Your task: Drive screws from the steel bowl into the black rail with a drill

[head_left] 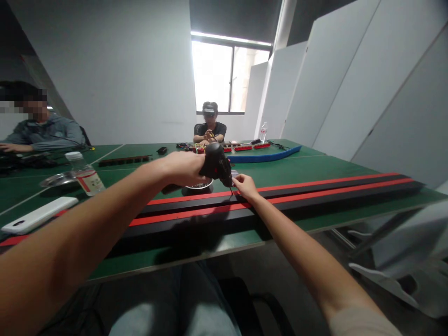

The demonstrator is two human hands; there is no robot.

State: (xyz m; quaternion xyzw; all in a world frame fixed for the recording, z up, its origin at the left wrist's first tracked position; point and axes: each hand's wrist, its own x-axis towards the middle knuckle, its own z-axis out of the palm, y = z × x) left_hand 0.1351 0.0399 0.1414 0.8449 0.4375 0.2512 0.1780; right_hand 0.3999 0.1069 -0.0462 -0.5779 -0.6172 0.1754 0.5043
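Observation:
My left hand [184, 168] is wrapped round the grip of a black power screwdriver [217, 164], whose tip points down at a long black and red rail [315, 189] lying across the green table [315, 163]. My right hand [245, 185] pinches something small right at the tool's tip, on the rail; I cannot make out what it is. A small metal bowl [200, 185] sits just behind the tool.
A clear water bottle [86, 173], a metal dish [58, 179] and a white phone [38, 214] lie on the left. One person sits at the far end behind red parts and a blue strip [266, 155]; another sits at the left. White panels lean at right.

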